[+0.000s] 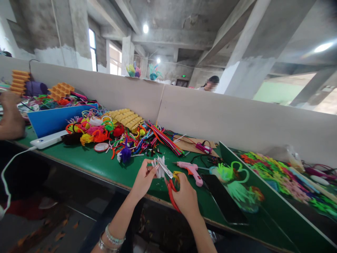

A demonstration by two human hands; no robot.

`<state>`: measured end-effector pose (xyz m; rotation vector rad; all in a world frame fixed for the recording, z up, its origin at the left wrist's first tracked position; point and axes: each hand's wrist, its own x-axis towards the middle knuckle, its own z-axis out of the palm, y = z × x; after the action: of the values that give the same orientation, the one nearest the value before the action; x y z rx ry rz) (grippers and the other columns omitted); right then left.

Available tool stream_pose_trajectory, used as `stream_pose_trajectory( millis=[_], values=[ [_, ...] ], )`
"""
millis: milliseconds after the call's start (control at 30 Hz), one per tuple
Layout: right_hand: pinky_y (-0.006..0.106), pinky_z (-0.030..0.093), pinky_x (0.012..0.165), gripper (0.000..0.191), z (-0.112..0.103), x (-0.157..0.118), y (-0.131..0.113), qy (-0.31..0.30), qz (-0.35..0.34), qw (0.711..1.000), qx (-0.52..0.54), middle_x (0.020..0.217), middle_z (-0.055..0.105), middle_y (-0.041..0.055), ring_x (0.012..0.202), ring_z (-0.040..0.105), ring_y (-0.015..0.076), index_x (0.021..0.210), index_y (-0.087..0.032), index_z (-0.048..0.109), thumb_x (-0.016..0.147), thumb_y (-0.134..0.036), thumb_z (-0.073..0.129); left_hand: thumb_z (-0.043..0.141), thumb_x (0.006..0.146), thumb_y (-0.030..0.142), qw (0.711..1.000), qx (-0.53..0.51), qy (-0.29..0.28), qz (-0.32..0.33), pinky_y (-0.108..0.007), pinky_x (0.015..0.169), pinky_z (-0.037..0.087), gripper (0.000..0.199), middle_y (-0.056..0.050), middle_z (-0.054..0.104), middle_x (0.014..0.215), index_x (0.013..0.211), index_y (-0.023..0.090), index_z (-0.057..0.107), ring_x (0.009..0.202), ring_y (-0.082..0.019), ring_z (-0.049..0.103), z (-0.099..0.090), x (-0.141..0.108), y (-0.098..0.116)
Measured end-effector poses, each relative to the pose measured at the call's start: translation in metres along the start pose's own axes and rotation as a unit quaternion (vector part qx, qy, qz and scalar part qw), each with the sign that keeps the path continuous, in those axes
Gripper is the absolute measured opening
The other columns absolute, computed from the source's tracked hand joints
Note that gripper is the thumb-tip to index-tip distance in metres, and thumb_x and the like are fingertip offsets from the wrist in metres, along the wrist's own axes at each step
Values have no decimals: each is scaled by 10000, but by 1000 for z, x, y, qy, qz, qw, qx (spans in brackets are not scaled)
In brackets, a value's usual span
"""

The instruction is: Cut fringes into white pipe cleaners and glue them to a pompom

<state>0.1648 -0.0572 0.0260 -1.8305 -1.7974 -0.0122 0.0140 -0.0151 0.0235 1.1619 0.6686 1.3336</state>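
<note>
My left hand (144, 176) pinches a small bundle of white pipe cleaners (159, 170) above the green table. A pair of scissors (170, 189) with red handles is held in my right hand (185, 195). Their metal blades lie over the white bundle; whether they are cutting into it I cannot tell. Just right of the blades rests a pink glue gun (191, 170). Beyond my left hand sits a purple fuzzy piece (125, 154) with a white tip.
Colourful pipe-cleaner pieces (96, 131) heap at the left by a blue divider (56, 121) and white power strip (48, 139). To the right are a black phone (223, 198), green fuzzy shapes (239, 188) and a green divider (273, 196). Another person's arm (10, 117) shows far left.
</note>
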Motion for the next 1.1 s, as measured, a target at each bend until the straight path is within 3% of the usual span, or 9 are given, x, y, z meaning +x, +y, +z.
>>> stream_pose_trajectory(
  millis=[300, 633, 1100],
  values=[
    [263, 370, 608, 243, -1, -1, 1, -3, 1, 1000, 4, 913, 576, 29, 847, 557, 196, 917, -219, 458, 758, -402, 448, 563, 725, 418, 1000, -3, -5, 13, -255, 613, 443, 308, -21, 636, 694, 831, 177, 403, 626, -133, 594, -1, 2, -3],
    [251, 373, 579, 226, 0, -1, 2, 13, -9, 1000, -17, 881, 577, 21, 801, 557, 176, 901, -216, 468, 755, -388, 450, 508, 772, 383, 996, 80, 11, 32, -234, 600, 395, 239, 26, 550, 614, 841, 175, 413, 577, -104, 521, -4, 1, -3],
    [251, 376, 580, 210, 0, -1, 0, 0, 0, 1000, -11, 872, 585, 25, 809, 568, 189, 887, -221, 456, 754, -383, 452, 520, 761, 404, 999, 42, 4, 27, -253, 612, 412, 268, 18, 570, 619, 837, 180, 395, 575, -115, 542, -3, 0, -3]
  ],
)
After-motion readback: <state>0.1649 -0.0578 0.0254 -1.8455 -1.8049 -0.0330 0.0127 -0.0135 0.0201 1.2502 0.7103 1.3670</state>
